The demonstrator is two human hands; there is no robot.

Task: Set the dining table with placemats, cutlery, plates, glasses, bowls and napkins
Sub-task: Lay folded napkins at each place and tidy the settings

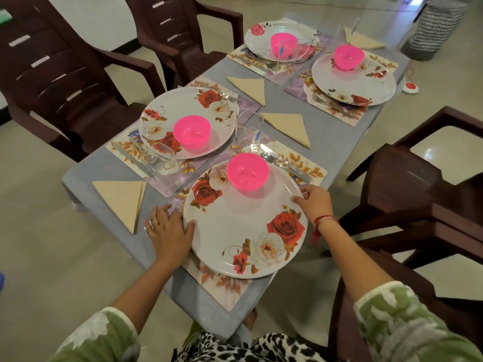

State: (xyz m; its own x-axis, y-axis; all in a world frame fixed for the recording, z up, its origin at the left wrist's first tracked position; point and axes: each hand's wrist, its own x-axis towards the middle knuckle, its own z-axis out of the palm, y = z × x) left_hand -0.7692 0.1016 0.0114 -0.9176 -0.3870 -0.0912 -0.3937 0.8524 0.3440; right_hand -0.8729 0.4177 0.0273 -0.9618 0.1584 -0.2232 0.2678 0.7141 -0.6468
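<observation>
The near floral plate [235, 231] lies on a floral placemat [224, 291] at the table's near end, with a pink bowl [247, 171] on its far part. My left hand [170, 231] rests at the plate's left rim, fingers spread on the mat and thumb on the rim. My right hand [313, 199] grips the right rim with curled fingers. A knife and spoon [285, 163] lie on the mat beyond the plate. Three other settings each hold a plate [183, 111] with a pink bowl. A clear glass [163, 159] stands on the left mat.
The grey table [332, 142] carries beige folded napkins [122, 199] beside the mats. Another glass [248, 129] stands mid-table. Dark brown chairs stand at the left [52, 74] and right [418, 192]. A patterned basket [433, 30] sits on the floor at far right.
</observation>
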